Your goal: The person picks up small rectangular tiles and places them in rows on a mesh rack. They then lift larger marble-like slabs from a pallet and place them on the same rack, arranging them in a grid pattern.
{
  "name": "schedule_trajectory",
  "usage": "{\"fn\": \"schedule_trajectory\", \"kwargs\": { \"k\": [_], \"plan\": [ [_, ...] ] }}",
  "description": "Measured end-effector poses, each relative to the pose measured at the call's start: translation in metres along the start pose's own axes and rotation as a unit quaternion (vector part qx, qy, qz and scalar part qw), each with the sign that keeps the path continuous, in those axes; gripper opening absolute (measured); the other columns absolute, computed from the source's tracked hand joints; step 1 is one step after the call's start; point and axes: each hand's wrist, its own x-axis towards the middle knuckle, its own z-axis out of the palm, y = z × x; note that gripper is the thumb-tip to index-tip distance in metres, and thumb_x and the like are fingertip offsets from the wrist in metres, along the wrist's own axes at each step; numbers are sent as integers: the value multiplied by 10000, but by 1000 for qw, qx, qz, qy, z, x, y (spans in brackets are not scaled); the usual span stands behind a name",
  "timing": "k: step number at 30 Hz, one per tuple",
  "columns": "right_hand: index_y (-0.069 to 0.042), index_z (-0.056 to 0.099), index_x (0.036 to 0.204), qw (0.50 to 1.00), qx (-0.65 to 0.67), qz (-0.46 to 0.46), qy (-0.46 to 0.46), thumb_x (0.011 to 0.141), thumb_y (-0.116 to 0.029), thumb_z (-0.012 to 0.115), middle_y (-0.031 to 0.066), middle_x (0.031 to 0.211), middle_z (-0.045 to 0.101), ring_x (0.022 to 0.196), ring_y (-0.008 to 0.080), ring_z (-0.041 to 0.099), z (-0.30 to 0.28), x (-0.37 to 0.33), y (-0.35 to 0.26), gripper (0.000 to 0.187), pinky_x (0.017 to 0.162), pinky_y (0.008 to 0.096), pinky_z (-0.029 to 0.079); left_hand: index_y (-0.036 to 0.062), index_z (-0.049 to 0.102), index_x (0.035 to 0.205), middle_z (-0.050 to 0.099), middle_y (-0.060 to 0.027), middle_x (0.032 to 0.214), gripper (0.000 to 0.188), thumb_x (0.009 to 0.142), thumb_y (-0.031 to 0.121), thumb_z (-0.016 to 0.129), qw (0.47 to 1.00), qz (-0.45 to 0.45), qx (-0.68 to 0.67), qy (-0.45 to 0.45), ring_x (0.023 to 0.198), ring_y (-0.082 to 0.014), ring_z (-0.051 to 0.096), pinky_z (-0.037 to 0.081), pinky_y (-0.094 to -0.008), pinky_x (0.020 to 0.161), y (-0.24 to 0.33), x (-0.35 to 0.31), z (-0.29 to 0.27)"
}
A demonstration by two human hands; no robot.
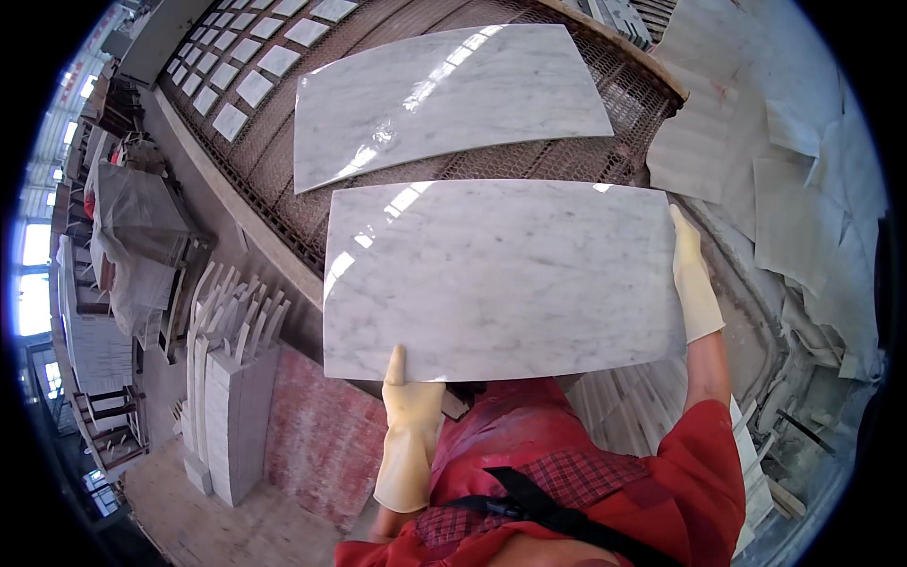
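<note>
A large white marble slab (510,283) with grey veining and a polished face spans the space in front of me. My left hand (413,397), in a cream rubber glove, grips its near edge left of the middle, the thumb lying on top and the other fingers hidden underneath. At the slab's right edge, my right hand (693,274), gloved alike, holds the side; most of its fingers are out of sight. Just beyond lies a second marble slab (453,99) on a wire mesh conveyor (274,180), window light glaring across it.
Rows of small white tiles (255,88) rest on the far left of the mesh. A wooden rail (236,213) borders it. Left of me stand stacked marble strips (231,416) beside a reddish board (316,435). Crumpled sheeting (718,142) and broken offcuts (784,496) lie to the right.
</note>
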Motion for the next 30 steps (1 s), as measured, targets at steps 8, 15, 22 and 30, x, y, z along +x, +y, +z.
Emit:
{"fn": "schedule_trajectory", "kwargs": {
  "k": [8, 15, 22, 30],
  "plan": [
    [-34, 608, 1494, 998, -62, -6, -13, 1042, -455, 620, 103, 1480, 647, 1357, 225, 592, -3, 24, 16, 617, 1169, 358, 414, -74, 377, 1594, 597, -144, 1516, 769, 923, -55, 752, 999, -21, -24, 19, 1328, -211, 621, 477, -324, 1132, 8, -2, 7],
    [-43, 577, 1521, 994, -101, -7, -35, 1054, -402, 616, 109, 1528, 611, 1390, 235, 573, -10, 29, 13, 590, 1177, 381, 410, -70, 421, 1559, 637, -134, 1464, 753, 893, -54, 772, 999, -21, -17, 36, 1306, -206, 629, 497, -331, 1102, 3, -2, 5],
    [-74, 588, 1491, 884, -422, -181, 86, 1015, -393, 659, 201, 1421, 668, 1327, 356, 622, 1, 37, -4, 577, 1132, 447, 460, -36, 538, 1451, 696, -106, 1355, 527, 969, 61, 728, 1000, 13, 7, -12, 1213, -197, 663, 516, -326, 1030, -6, 4, -3],
    [-110, 563, 1475, 720, -429, -542, 54, 969, -336, 691, 166, 1417, 652, 1286, 373, 614, 132, 116, -107, 569, 1094, 475, 483, -74, 579, 1355, 724, -126, 1281, 403, 957, -36, 638, 998, -63, -7, -5, 1136, -191, 680, 528, -323, 1007, 19, -9, 4]
  ]
}}
